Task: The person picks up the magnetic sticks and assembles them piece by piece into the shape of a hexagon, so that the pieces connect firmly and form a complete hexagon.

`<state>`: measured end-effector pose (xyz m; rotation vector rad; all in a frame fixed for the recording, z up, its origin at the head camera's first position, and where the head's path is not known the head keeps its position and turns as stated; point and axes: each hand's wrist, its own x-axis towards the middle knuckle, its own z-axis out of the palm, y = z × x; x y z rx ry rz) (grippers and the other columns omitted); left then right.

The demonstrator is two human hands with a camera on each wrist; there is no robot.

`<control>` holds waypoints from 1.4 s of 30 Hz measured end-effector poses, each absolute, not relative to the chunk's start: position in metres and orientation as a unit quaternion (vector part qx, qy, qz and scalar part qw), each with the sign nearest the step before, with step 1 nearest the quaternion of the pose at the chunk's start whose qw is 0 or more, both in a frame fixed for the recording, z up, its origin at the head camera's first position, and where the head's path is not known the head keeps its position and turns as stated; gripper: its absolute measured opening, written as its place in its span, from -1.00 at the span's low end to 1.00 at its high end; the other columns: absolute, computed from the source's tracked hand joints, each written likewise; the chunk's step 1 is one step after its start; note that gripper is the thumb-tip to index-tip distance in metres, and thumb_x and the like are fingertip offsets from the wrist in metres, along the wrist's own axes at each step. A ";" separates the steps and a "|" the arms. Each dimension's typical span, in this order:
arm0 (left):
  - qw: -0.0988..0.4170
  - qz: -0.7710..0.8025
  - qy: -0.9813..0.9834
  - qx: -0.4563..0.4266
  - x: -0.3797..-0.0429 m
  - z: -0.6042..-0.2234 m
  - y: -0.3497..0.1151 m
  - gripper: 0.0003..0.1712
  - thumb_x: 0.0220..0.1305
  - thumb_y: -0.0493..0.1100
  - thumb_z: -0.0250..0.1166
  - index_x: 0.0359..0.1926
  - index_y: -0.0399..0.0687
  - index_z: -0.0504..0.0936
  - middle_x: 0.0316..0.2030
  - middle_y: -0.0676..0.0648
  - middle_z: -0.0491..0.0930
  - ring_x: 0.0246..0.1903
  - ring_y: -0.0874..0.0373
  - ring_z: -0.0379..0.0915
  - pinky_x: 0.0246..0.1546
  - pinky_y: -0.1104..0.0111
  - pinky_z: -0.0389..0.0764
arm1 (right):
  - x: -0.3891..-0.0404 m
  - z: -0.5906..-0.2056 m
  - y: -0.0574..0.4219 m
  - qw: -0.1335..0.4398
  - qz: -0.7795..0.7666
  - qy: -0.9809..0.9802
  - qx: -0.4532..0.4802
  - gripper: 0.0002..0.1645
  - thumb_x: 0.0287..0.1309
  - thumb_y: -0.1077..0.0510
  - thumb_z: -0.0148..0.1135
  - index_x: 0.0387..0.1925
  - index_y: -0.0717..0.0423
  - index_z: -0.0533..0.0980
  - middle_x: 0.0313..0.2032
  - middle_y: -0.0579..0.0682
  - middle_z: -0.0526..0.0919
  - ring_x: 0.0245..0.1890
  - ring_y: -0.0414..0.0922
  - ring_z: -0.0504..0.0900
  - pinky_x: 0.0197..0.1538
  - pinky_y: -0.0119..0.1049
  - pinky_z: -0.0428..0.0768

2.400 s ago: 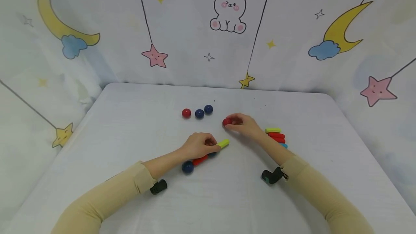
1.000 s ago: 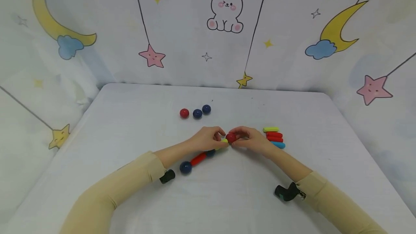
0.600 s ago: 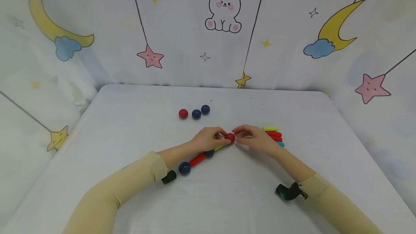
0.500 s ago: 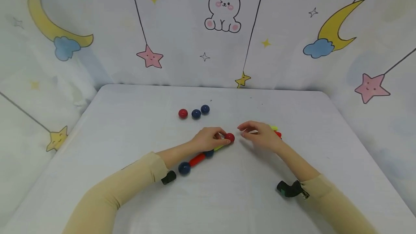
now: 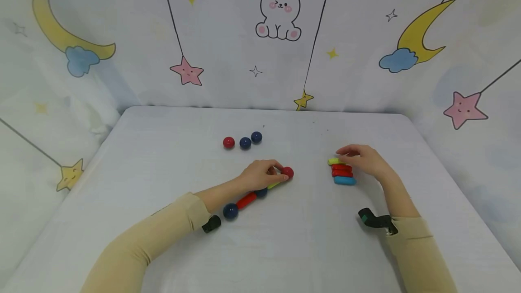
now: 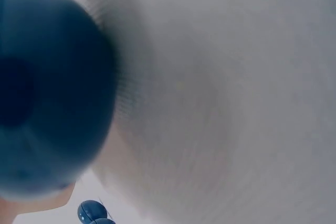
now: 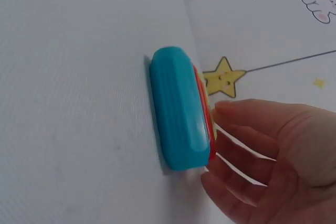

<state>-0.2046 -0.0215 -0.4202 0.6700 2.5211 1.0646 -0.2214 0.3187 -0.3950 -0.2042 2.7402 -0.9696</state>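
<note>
The left hand point(image 5: 261, 175) pinches a glossy red ball point(image 5: 288, 172) at three o'clock; the right hand point(image 5: 366, 159), fingers parted, has a yellow plastic rod point(image 5: 334, 162) at nine, contact unclear.

red ball point(image 5: 288, 172) ending chain point(image 5: 246, 200) | yellow rod point(image 5: 333, 161) beside red rods point(image 5: 342, 173)

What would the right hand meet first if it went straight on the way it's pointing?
The right hand would likely meet the yellow stick beside it first; depth and contact are unclear.
</note>
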 end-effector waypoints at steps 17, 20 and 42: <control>0.162 0.382 0.880 0.233 -0.206 -0.423 -0.023 -0.64 0.30 0.08 0.29 0.03 0.03 0.63 -0.38 0.09 0.54 -0.34 0.19 0.41 -0.32 0.39 0.42 | -0.229 -0.405 0.305 0.115 -0.338 0.931 -0.075 -0.55 0.28 -0.02 0.24 0.07 0.18 0.56 0.03 0.22 0.57 0.02 0.12 0.47 -0.01 -0.07 0.48; 0.163 0.382 0.879 0.233 -0.205 -0.423 -0.022 -0.63 0.30 0.08 0.28 0.03 0.02 0.63 -0.38 0.09 0.54 -0.35 0.20 0.41 -0.33 0.40 0.42 | -0.229 -0.406 0.294 0.108 -0.333 0.932 -0.092 -0.60 0.26 0.03 0.27 0.04 0.18 0.58 0.00 0.20 0.59 0.03 0.15 0.51 0.03 0.00 0.51; 0.164 0.397 0.867 0.253 -0.199 -0.422 -0.034 -0.65 0.29 0.01 0.32 0.00 -0.08 0.63 -0.46 0.07 0.53 -0.44 0.21 0.40 -0.40 0.45 0.42 | -0.216 -0.409 0.225 0.108 -0.352 0.881 -0.296 -0.73 0.14 0.32 0.35 -0.09 0.17 0.59 -0.18 -0.02 0.63 -0.16 -0.07 0.57 0.02 -0.12 0.58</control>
